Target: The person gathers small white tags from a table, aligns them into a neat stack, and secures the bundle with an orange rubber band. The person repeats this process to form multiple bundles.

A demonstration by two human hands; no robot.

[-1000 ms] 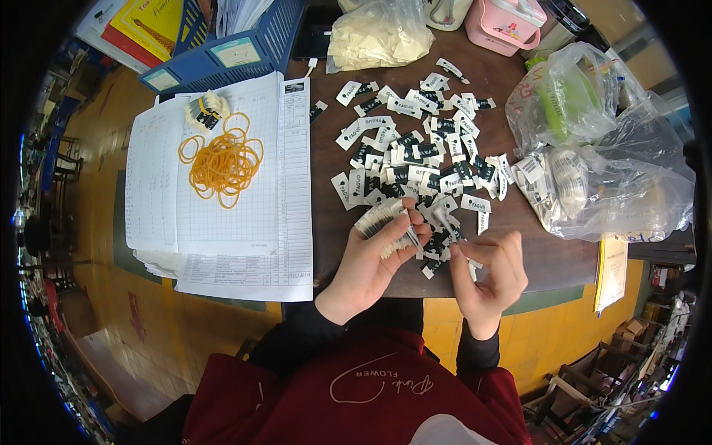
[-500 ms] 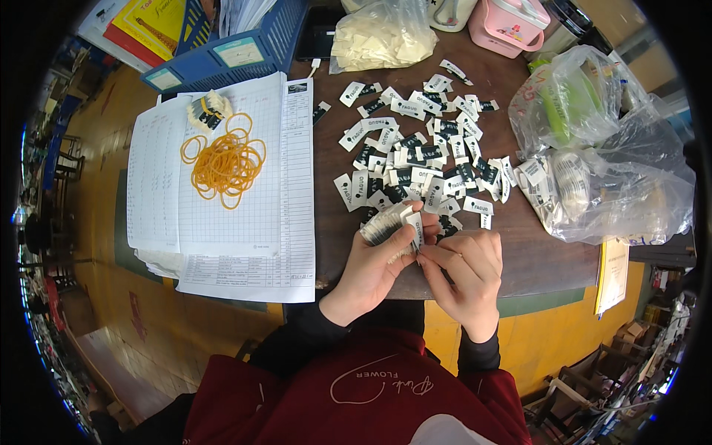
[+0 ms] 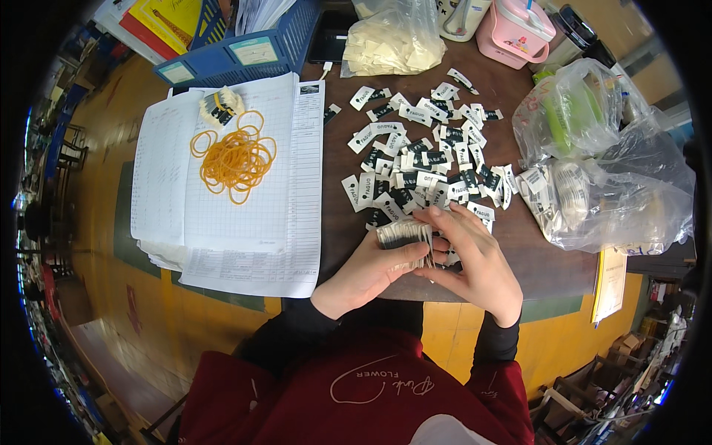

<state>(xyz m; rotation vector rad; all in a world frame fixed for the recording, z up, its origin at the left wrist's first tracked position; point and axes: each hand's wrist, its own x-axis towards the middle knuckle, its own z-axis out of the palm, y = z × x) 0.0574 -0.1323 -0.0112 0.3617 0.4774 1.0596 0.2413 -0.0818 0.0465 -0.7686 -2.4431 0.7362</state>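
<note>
A thick stack of white and black fabric labels (image 3: 399, 236) stands on edge in my left hand (image 3: 362, 268), whose thumb presses along its near side. My right hand (image 3: 483, 268) spans the stack's right end, fingertips at its far edge and thumb at its near edge; the fingers partly hide that end. Just beyond both hands, loose labels of the same kind (image 3: 415, 159) lie scattered in a heap on the dark table (image 3: 549, 271).
On the left, orange rubber bands (image 3: 236, 165) and a banded label bundle (image 3: 221, 109) rest on paper sheets (image 3: 165, 185). Behind stand a blue file basket (image 3: 285, 55), a bag of pale labels (image 3: 393, 46) and a pink container (image 3: 515, 33). Clear plastic bags (image 3: 630, 185) fill the right side.
My right hand has gone from pinching a single label at the stack's near right corner to spreading across the stack's right end. The view has shifted slightly.
</note>
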